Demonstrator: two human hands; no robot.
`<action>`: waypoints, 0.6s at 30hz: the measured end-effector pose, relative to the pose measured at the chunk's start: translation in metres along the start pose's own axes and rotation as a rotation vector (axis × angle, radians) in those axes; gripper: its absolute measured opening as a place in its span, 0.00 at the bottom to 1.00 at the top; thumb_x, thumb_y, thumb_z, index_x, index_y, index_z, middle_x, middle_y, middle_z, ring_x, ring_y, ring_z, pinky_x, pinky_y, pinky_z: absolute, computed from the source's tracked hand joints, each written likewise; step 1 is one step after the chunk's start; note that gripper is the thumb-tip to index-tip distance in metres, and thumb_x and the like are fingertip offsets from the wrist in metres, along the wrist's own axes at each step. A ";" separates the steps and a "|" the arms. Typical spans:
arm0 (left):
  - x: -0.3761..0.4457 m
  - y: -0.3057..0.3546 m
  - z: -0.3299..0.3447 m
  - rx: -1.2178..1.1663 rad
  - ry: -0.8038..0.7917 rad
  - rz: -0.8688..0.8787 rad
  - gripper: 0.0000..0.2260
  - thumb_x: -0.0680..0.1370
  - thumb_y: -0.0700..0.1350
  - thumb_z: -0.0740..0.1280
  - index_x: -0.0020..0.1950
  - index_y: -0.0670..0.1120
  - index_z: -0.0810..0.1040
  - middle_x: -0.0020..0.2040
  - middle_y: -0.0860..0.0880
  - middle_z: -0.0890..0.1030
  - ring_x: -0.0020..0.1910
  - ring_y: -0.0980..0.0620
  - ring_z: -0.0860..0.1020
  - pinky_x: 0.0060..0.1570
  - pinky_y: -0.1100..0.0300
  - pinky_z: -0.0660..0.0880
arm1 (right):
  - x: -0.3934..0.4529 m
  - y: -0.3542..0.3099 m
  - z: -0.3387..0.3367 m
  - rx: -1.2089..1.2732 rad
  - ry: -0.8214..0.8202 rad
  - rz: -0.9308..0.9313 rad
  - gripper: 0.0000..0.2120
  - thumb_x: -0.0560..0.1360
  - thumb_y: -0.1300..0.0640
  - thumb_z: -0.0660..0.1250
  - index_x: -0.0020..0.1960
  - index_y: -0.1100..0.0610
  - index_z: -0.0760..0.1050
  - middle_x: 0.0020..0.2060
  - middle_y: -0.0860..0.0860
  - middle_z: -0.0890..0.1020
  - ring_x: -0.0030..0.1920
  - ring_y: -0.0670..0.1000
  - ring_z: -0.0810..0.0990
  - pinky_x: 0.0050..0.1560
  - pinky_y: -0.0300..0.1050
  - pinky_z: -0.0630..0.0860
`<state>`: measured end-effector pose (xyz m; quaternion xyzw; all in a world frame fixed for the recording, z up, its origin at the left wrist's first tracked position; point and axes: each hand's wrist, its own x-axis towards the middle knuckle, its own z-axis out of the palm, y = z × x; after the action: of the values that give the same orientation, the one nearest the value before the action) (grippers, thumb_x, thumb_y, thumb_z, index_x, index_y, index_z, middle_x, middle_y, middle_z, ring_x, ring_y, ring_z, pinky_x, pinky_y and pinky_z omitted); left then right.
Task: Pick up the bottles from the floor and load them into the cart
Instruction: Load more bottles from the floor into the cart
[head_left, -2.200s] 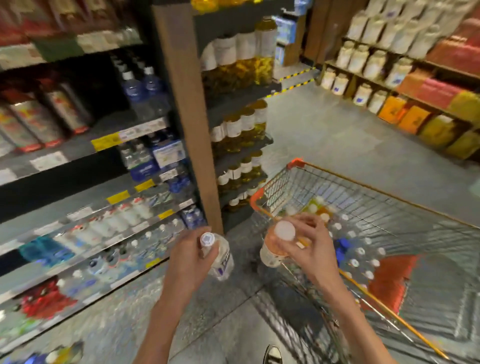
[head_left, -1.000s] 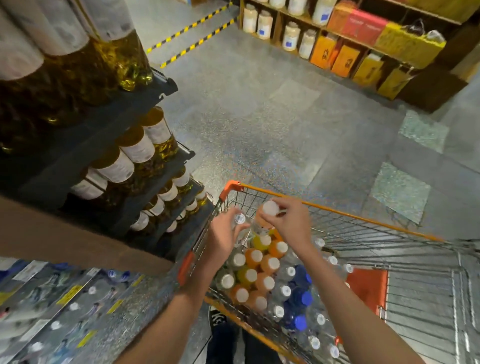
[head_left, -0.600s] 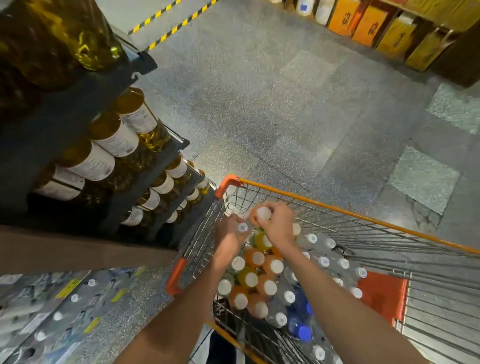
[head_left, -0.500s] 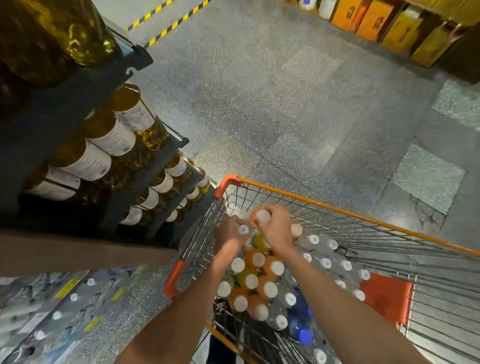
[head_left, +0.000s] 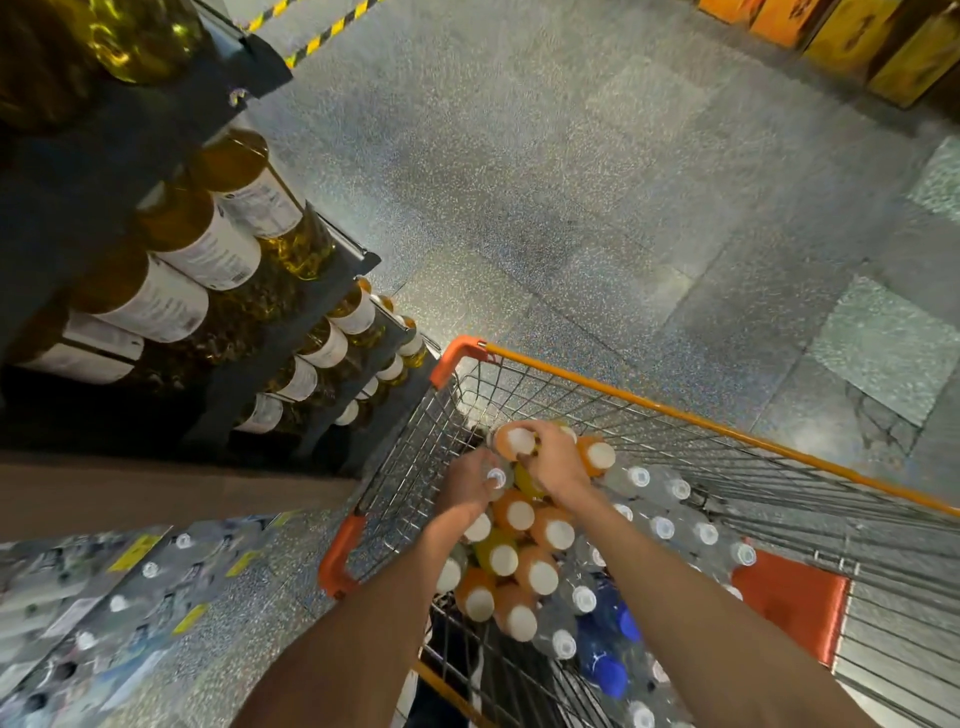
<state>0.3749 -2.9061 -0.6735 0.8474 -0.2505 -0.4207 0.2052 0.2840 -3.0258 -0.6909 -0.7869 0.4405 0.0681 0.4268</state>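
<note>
While too blurred, bottle labels (head_left: 239, 228)

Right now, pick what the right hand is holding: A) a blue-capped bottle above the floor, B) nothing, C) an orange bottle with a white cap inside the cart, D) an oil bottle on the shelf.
C: the right hand curls round the orange bottle, white cap up, at the far end of the cart, among the other bottles.

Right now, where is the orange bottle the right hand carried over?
In the head view, the orange bottle is inside the cart, near its far left corner, gripped by the right hand, beside the left hand.
</note>
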 end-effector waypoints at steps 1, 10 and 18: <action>-0.001 0.002 -0.002 -0.010 -0.011 0.005 0.09 0.77 0.38 0.70 0.57 0.44 0.79 0.51 0.49 0.80 0.50 0.50 0.78 0.48 0.58 0.76 | -0.002 0.002 0.000 0.013 0.000 -0.003 0.22 0.72 0.63 0.74 0.64 0.51 0.78 0.60 0.50 0.81 0.61 0.53 0.79 0.62 0.49 0.75; -0.045 0.000 -0.023 -0.189 0.202 -0.025 0.08 0.76 0.37 0.72 0.53 0.43 0.78 0.50 0.49 0.82 0.46 0.55 0.81 0.40 0.68 0.77 | -0.071 -0.028 -0.033 0.332 0.171 0.000 0.12 0.75 0.56 0.74 0.58 0.55 0.79 0.49 0.47 0.84 0.46 0.42 0.82 0.43 0.28 0.76; -0.158 -0.018 -0.049 -0.360 0.469 0.025 0.03 0.79 0.44 0.68 0.48 0.46 0.81 0.42 0.56 0.80 0.43 0.61 0.79 0.42 0.69 0.74 | -0.156 -0.091 -0.051 0.355 0.010 -0.294 0.08 0.76 0.57 0.73 0.53 0.48 0.80 0.46 0.41 0.85 0.45 0.40 0.83 0.46 0.34 0.80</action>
<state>0.3370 -2.7912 -0.5601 0.8684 -0.1280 -0.2483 0.4097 0.2446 -2.9415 -0.5278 -0.7556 0.3283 -0.0772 0.5616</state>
